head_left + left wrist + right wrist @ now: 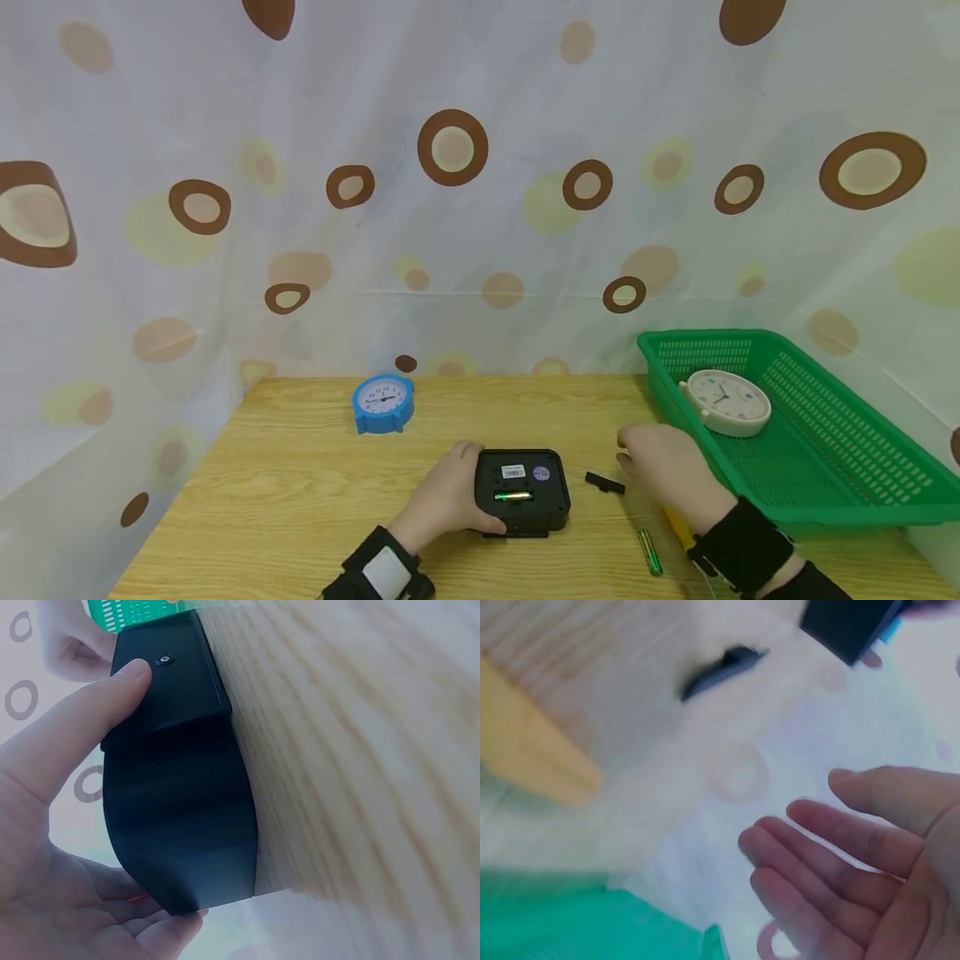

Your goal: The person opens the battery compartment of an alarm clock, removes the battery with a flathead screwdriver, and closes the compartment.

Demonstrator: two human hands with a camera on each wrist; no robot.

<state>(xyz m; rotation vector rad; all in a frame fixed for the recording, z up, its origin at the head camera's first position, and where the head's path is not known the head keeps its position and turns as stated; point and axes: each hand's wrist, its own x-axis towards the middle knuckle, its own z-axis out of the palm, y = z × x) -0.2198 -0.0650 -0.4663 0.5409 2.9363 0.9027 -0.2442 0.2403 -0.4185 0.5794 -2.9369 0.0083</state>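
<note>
My left hand (444, 498) grips the left side of a black clock (553, 510) that lies with its back up on the table. Its thumb (120, 694) presses the near side and the fingers reach round the far side. A green-and-gold battery (513, 497) sits in the slot in the clock's back. To the right lies a small black battery cover (604, 483), and nearer the front a loose battery (649, 552). My right hand (667, 462) hovers beside the basket with nothing in it. In the right wrist view its fingers (817, 874) are loosely extended.
A green basket (825, 515) at the right holds a white clock (729, 402). A blue clock (383, 403) stands at the back left of the wooden table (285, 475). Under my right wrist lies a yellow object (678, 528), mostly hidden. A patterned curtain (480, 225) hangs behind.
</note>
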